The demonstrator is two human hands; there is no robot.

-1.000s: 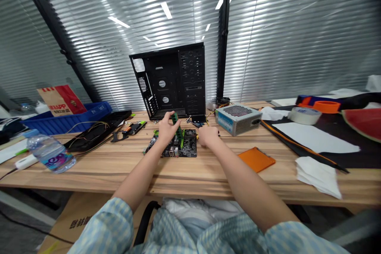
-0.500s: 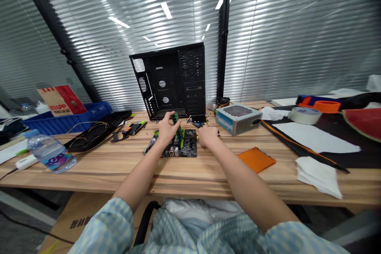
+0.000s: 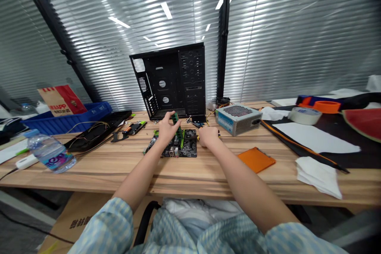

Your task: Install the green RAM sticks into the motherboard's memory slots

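At the far left of the wooden table [image 3: 119,178], a blue plastic crate [image 3: 67,118] sits along the rear edge with a red-and-kraft paper bag [image 3: 61,101] standing in it. A water bottle [image 3: 50,153] lies on its side near the front edge, and a black panel with loose wires [image 3: 98,130] lies angled behind it.

Mid-table, the motherboard [image 3: 181,147] lies flat, with wide open wood between it and the front edge. The left hand [image 3: 168,130] is partly closed, with its fingers at the top of a green memory module [image 3: 177,126] standing upright on the board. The right hand [image 3: 208,135] rests at the board's right edge with its fingers curled; no held item can be made out. Behind the board, a black computer case [image 3: 168,81] stands near the rear edge, just clear of the left hand.

To the right, a power supply [image 3: 238,120] sits near the rear edge, and an orange pad [image 3: 256,159] lies nearer the front, with open wood between them. Folded tissues [image 3: 317,176] lie at the front edge. A roll of tape [image 3: 304,115] and a watermelon slice [image 3: 361,124] occupy the right rear corner.
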